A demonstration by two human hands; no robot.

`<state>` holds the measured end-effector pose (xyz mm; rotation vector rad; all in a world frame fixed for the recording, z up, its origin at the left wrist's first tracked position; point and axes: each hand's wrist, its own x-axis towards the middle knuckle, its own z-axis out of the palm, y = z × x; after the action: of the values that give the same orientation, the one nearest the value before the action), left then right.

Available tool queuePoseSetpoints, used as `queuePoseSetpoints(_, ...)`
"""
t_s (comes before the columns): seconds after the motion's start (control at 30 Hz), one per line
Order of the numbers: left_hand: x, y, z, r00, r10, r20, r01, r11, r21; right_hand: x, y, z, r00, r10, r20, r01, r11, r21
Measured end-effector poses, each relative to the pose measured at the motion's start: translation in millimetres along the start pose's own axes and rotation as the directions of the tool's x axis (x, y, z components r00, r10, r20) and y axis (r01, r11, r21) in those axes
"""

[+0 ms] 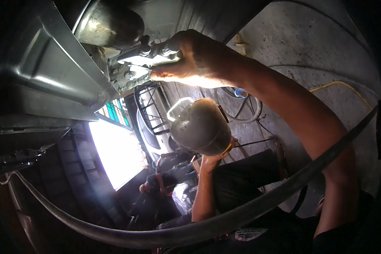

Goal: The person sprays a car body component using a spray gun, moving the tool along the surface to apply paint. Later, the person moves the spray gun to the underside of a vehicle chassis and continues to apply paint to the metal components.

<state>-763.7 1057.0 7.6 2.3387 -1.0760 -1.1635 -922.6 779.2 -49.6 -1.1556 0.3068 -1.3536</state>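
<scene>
My right arm reaches up from the lower right, and my right hand [190,61] is closed on a bolted metal part [158,53] under the dark metal bodywork [51,67]. Strong light falls on this part and on the hand's underside. Lower down, in the middle, my left hand [218,160] is closed round the bottom of a grey rounded, can-like thing [201,129]. It has a yellow edge by the fingers and a pale bent loop at its upper left. Its exact kind cannot be made out.
A dark hose-like band [199,230] curves across the foreground. Another person [156,184] is low in the background, near a glaring bright opening [118,152]. Cables, including a yellow cable [340,83], lie along the grey concrete surface [305,46]. A rounded metal body [112,25] hangs overhead.
</scene>
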Motion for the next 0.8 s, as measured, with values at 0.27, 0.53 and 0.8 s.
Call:
queuePoseSetpoints(0.27,-1.4,3.7,-4.2,1.000,0.011,0.019,-0.010,0.999,-0.037,6.1,-0.2,-1.5,0.998,-0.068,-0.013,0.069,0.986,0.149)
queuePoseSetpoints(0.53,-2.6,5.9,0.0,1.000,0.003,0.017,-0.002,1.000,-0.011,-8.1,-4.9,-9.6,0.997,0.068,0.047,-0.074,0.987,0.142)
queuePoseSetpoints(0.8,5.2,-9.7,-6.3,0.989,0.147,0.017,-0.141,0.971,-0.192,-14.5,-6.9,-17.3,0.998,0.010,0.069,-0.011,1.000,0.014)
